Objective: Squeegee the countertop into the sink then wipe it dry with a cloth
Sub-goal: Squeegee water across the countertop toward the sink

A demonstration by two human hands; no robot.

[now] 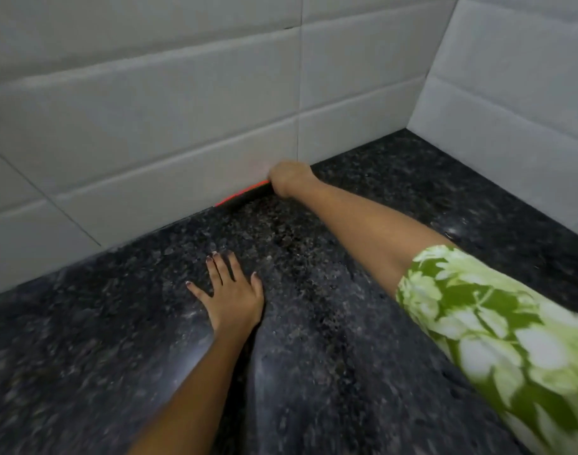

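A dark speckled granite countertop fills the lower part of the view. My right hand reaches to the back of it and is closed on a squeegee, whose red and black blade lies along the joint between countertop and tiled wall. My left hand rests flat on the stone nearer to me, fingers spread, holding nothing. The squeegee's handle is hidden inside my right fist. No sink and no cloth are in view.
A white tiled wall runs along the back. A second tiled wall meets it at the far right and closes off a corner. My right arm wears a green floral sleeve.
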